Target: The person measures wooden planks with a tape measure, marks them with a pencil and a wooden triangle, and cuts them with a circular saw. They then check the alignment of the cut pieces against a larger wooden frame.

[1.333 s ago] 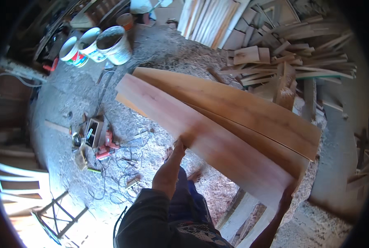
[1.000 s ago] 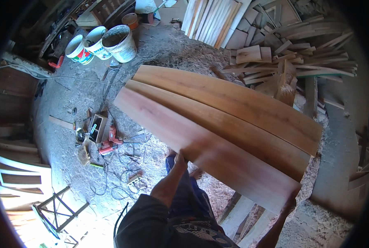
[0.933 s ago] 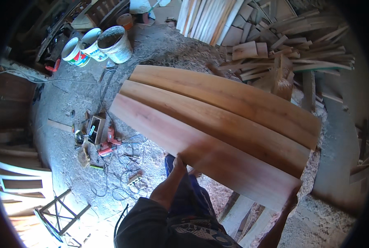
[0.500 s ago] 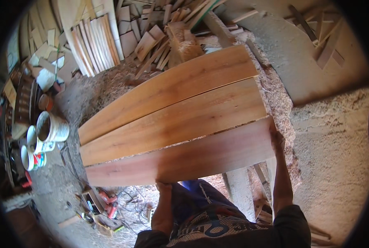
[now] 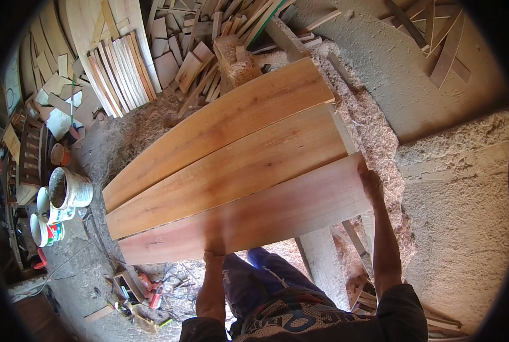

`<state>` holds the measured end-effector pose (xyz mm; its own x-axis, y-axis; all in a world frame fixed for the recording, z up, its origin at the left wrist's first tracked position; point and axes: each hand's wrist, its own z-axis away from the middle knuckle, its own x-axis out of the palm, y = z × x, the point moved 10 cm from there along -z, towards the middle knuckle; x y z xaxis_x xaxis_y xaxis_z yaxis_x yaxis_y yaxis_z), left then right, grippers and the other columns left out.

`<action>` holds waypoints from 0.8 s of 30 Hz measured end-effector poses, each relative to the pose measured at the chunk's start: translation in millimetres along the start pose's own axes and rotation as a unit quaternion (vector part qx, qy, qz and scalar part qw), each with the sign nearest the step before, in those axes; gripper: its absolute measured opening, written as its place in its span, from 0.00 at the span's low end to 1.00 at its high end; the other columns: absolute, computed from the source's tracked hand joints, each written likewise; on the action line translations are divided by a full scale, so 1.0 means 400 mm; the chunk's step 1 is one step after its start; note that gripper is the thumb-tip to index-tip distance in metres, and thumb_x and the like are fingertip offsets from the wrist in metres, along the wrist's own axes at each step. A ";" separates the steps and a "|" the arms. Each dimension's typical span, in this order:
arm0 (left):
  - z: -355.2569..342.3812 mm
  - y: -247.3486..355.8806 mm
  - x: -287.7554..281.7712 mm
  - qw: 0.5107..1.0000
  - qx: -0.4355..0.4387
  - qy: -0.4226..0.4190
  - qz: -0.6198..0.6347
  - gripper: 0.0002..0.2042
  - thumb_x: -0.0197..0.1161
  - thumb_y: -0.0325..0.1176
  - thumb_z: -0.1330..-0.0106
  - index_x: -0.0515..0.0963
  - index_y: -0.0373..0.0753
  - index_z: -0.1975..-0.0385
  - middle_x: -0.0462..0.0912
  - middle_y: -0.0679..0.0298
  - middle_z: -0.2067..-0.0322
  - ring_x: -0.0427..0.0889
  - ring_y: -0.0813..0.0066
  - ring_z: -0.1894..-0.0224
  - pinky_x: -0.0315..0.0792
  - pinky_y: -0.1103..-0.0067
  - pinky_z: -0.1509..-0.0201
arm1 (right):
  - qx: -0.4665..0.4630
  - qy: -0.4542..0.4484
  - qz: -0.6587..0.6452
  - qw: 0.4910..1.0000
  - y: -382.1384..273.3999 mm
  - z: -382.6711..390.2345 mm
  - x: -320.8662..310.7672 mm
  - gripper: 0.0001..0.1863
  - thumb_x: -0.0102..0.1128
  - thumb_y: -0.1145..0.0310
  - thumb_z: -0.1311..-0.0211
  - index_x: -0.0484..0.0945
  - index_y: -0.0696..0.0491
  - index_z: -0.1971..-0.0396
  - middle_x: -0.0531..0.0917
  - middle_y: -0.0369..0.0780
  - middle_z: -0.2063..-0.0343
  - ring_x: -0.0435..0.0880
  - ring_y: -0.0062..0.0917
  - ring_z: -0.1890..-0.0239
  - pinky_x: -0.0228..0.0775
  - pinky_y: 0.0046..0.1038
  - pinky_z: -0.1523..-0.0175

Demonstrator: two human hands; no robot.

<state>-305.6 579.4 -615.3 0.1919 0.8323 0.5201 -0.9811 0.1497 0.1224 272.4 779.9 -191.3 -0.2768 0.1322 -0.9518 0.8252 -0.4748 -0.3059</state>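
Note:
Three long reddish-brown wooden planks lie side by side in front of me. The nearest plank is held by both hands. My left hand grips its near long edge from below, about the middle. At the plank's right end my right hand clasps the edge. The middle plank and the far plank rest next to it, edges touching.
Wood offcuts and slats are heaped at the back. Sawdust lies along the right of the planks. Three buckets stand at the left. Small tools and cables lie on the floor at lower left. Bare concrete lies at the right.
The view has swung round so the planks now run across rather than diagonally. The near plank has closed up against the other two. Both hands keep their hold.

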 end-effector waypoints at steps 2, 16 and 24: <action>-0.019 0.012 0.041 1.000 0.002 -0.006 -0.020 0.28 0.46 0.50 0.28 0.64 0.40 0.34 0.66 0.54 0.34 0.65 0.54 0.32 0.61 0.52 0.31 | 0.039 -0.034 0.023 0.998 0.039 -0.002 0.027 0.44 0.40 0.29 0.37 0.79 0.63 0.72 0.76 0.52 0.80 0.78 0.38 0.72 0.66 0.44 0.64; -0.056 0.022 0.067 0.994 0.025 0.015 -0.101 0.33 0.50 0.53 0.31 0.59 0.37 0.32 0.60 0.49 0.32 0.61 0.51 0.31 0.59 0.54 0.30 | 0.089 -0.089 0.046 0.991 0.071 0.052 0.093 0.29 0.47 0.39 0.34 0.73 0.54 0.59 0.82 0.58 0.61 0.79 0.59 0.54 0.70 0.54 0.51; -0.035 0.027 0.062 0.979 0.049 0.083 -0.181 0.37 0.52 0.55 0.32 0.56 0.35 0.30 0.56 0.46 0.31 0.58 0.49 0.29 0.58 0.55 0.29 | 0.019 -0.069 -0.023 0.997 -0.094 0.020 0.106 0.29 0.45 0.41 0.33 0.73 0.55 0.55 0.81 0.61 0.59 0.77 0.61 0.52 0.67 0.55 0.47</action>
<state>-311.8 609.3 -612.9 0.5115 0.8108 0.2846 -0.8413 0.4052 0.3578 225.6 796.5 -220.1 -0.3807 0.0343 -0.9241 0.7913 -0.5049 -0.3448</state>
